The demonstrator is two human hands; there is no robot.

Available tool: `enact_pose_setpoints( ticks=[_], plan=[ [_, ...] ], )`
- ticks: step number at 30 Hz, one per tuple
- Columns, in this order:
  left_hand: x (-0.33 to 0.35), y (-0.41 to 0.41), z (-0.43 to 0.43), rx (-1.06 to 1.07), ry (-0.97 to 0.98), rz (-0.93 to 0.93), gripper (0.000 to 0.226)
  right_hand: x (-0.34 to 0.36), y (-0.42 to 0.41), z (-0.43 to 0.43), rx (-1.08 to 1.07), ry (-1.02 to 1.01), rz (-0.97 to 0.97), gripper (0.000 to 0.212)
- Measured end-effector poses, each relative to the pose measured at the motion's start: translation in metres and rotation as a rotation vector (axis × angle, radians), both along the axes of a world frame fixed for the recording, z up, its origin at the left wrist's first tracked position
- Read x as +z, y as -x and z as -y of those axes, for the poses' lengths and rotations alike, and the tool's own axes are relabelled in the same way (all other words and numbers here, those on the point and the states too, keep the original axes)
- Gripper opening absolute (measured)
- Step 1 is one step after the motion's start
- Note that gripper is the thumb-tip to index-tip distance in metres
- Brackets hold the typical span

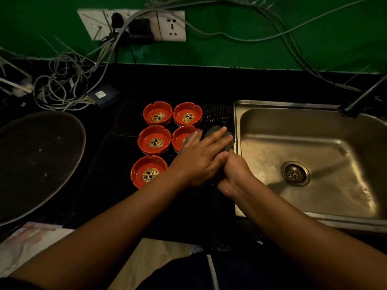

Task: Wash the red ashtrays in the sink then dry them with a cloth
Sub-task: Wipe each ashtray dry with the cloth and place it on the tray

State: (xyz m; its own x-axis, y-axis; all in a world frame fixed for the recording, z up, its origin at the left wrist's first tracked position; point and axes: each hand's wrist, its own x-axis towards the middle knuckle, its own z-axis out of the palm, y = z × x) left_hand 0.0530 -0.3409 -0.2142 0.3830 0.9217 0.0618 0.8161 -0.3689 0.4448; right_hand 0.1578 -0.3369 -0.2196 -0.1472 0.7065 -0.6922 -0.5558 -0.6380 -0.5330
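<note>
Several red ashtrays with a gold skull print stand upright on a black mat left of the sink, among them one at the back left, one in the middle and the nearest one. My left hand lies with straight fingers on a dark grey cloth and partly hides one ashtray. Just right of it, my right hand is curled round the cloth's lower part. What lies under the cloth is hidden.
A steel sink with a round drain fills the right side, with a dark tap above it. A large dark round tray sits at the left. Tangled cables and wall sockets lie behind.
</note>
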Motion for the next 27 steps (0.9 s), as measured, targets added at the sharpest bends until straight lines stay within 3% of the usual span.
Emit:
enact_pose_setpoints(
  ticks=[3,8,11,15,18,21,24,27],
  plan=[
    [-0.006,0.008,-0.001,0.148,0.021,0.101,0.064,0.003,-0.003,0.001,0.078,-0.038,0.195,0.032],
    [0.006,0.016,0.007,0.392,0.338,0.782,0.027,0.017,-0.016,0.009,0.236,-0.271,0.41,0.033],
    [0.023,0.02,0.006,0.494,0.437,0.947,0.036,0.03,-0.025,0.001,0.3,-0.389,0.418,0.036],
    [0.041,0.016,0.012,0.541,0.686,1.117,0.04,0.032,-0.031,-0.013,0.194,-0.323,0.313,0.039],
    [0.046,0.01,0.011,0.476,0.484,1.05,0.031,0.023,-0.028,-0.021,0.124,-0.324,0.401,0.04],
    [0.048,0.004,0.012,0.428,0.181,1.007,0.022,0.018,-0.028,-0.016,0.281,-0.247,0.192,0.068],
    [0.038,-0.001,0.016,0.243,-0.082,0.617,0.027,0.023,-0.028,-0.012,0.298,-0.176,-0.107,0.082],
    [0.031,-0.001,0.021,0.029,-0.194,0.216,0.046,0.023,-0.034,-0.016,0.239,-0.125,-0.163,0.082]
  ],
)
